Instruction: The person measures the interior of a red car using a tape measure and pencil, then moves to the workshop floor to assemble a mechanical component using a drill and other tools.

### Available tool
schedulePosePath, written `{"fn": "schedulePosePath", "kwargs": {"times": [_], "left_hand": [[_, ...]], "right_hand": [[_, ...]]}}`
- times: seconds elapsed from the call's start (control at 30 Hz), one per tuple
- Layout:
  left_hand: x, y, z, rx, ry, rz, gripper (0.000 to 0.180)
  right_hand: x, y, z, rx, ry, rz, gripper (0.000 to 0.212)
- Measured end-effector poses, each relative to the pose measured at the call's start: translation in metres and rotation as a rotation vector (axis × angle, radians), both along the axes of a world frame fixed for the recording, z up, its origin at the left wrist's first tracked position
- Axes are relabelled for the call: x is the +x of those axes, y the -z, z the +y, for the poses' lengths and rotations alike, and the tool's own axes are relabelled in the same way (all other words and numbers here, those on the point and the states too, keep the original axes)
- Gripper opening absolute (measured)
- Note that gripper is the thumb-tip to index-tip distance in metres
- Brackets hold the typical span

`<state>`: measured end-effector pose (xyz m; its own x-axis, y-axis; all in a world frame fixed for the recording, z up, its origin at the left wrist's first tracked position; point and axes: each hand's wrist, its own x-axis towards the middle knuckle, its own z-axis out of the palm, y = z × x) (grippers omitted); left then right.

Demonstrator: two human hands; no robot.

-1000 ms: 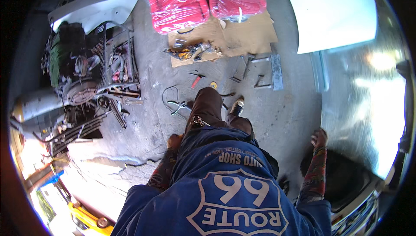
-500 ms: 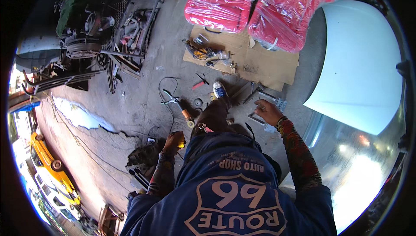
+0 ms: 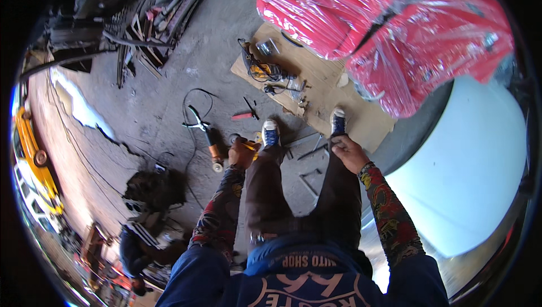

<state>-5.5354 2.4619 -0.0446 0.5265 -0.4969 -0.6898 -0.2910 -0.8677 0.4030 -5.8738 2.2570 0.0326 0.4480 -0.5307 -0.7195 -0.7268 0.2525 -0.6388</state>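
My left hand is closed around a small yellow object, mostly hidden by the fingers, beside my left trouser leg. My right hand hangs in front of my right trouser leg, near the knee. Its fingers are curled in, and whatever may be between them is hidden. On the floor left of my left hand lies an orange angle grinder with its cable. A tool with a red handle lies beyond, near my left shoe.
Red seats in clear plastic rest on flattened cardboard, beside a yellow-and-black power tool. A white body panel stands right. Metal frame pieces lie between my legs. Scrap metal sits far left; another person is lower left.
My view has shifted, and both my shoes now show by the cardboard. Both hands have moved forward before my legs; the right hand's fingers have curled in. The left keeps the yellow object.
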Motion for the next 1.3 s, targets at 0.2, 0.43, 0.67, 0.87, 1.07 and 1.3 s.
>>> {"fn": "schedulePosePath", "kwargs": {"times": [0.2, 0.43, 0.67, 0.87, 1.07, 1.3], "left_hand": [[-0.071, 0.188, -0.049, 0.220, -0.222, 0.034, 0.061], [-0.122, 0.380, -0.068, 0.077, -0.195, -0.174, 0.063], [-0.129, 0.438, -0.070, 0.051, -0.172, -0.229, 0.067], [-0.130, 0.426, -0.075, -0.023, -0.424, -0.352, 0.072], [-0.156, 0.422, -0.090, -0.295, -0.759, -0.660, 0.052], [-0.188, 0.399, -0.115, -0.519, -1.089, -0.438, 0.032]], "right_hand": [[0.050, 0.188, -0.113, 0.146, -0.482, 0.177, 0.063], [0.142, 0.384, -0.205, -0.289, -0.363, 0.094, 0.048], [0.267, 0.491, -0.249, -0.505, -0.546, 0.172, 0.065], [0.364, 0.528, -0.239, -0.494, -0.398, 0.231, 0.109], [0.401, 0.555, -0.226, -0.689, -0.530, 0.450, 0.141], [0.377, 0.564, -0.244, -0.543, -0.522, 0.255, 0.120]]}}
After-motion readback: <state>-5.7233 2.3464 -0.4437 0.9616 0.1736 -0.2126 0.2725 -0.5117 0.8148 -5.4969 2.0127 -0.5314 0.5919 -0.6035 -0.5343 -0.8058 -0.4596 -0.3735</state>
